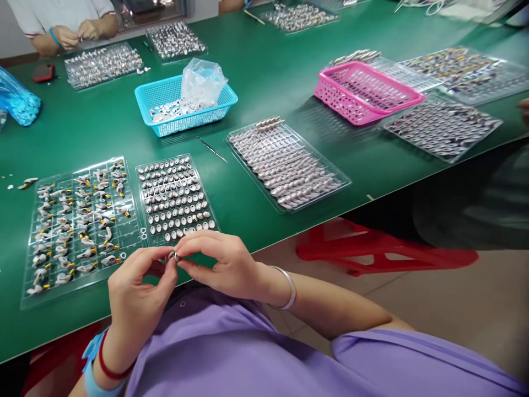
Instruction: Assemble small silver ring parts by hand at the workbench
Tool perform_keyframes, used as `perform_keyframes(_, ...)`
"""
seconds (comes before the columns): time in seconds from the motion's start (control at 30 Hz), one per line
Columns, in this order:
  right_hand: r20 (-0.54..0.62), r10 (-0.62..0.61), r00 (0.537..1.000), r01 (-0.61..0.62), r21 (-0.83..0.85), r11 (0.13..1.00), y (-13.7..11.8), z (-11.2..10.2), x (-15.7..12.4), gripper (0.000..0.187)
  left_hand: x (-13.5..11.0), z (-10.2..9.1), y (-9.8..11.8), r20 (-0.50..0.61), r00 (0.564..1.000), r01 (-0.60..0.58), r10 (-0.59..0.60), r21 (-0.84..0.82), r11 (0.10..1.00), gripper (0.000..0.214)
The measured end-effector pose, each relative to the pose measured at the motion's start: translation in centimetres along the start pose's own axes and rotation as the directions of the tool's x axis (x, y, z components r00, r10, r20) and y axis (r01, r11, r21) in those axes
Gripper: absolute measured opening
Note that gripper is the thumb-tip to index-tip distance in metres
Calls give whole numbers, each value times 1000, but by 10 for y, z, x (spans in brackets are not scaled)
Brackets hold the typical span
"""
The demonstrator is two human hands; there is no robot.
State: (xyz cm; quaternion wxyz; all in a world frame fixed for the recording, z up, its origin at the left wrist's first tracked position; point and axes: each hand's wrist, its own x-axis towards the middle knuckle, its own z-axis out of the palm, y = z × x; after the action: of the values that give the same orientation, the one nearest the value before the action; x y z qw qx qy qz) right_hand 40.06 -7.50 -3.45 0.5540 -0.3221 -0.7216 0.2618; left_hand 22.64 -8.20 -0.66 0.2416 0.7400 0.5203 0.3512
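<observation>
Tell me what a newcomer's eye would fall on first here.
Probably the bright pink basket toward the right of the green table, with the blue basket left of it. Closer in, the left hand and right hand pinch a small part at the table's near edge, above a purple garment.

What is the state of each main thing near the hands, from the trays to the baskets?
Left hand: pinching a small part
Right hand: pinching at the same part
Left tray: partly filled
Middle tray: filled in rows, partly hidden
Right tray: loaded in rows
Blue basket: upright, partly filled
Plastic bag: crumpled, inside blue basket
Thin metal tool: lying unheld
Pink basket: upright
</observation>
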Motion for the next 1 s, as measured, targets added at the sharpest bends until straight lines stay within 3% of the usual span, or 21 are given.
perform_keyframes(0.2, -74, -53, 996, 49, -58, 997, 1, 6, -5, 13, -1, -2, 1, -12, 1000, -14, 14, -42, 999, 15)
perform_keyframes(0.33, -87, -33, 996, 26, -76, 997, -1, 6, -9, 13, -5, -5, 2, 44, 995, 92, -86, -150, 984, 20)
perform_keyframes(0.4, -89, -28, 996, 22, -63, 998, -2, 6, -10, 14, -7, -7, 1, 89, 979, 202, -184, -273, 941, 18)
perform_keyframes(0.53, -66, -20, 998, 19, -11, 1000, -3, 6, -13, 13, -8, -7, -6, 288, 865, 502, -412, -536, 679, 11)
perform_keyframes(0.63, -44, 5, 999, -3, 50, 999, -3, 5, -13, 11, -8, -6, -10, 477, 776, 631, -413, -596, 497, 13)
perform_keyframes(0.7, -26, 35, 999, -32, 96, 995, -3, 3, -13, 10, -10, -6, -11, 573, 730, 682, -372, -574, 453, 20)
perform_keyframes(0.8, 24, 91, 996, -94, 167, 982, -4, 2, -13, 9, -15, -6, -8, 627, 709, 692, -323, -528, 493, 28)
perform_keyframes(1.0, 29, 158, 987, -161, 244, 956, -3, 4, -17, 9, -19, -9, -3, 610, 737, 626, -293, -451, 636, 34)
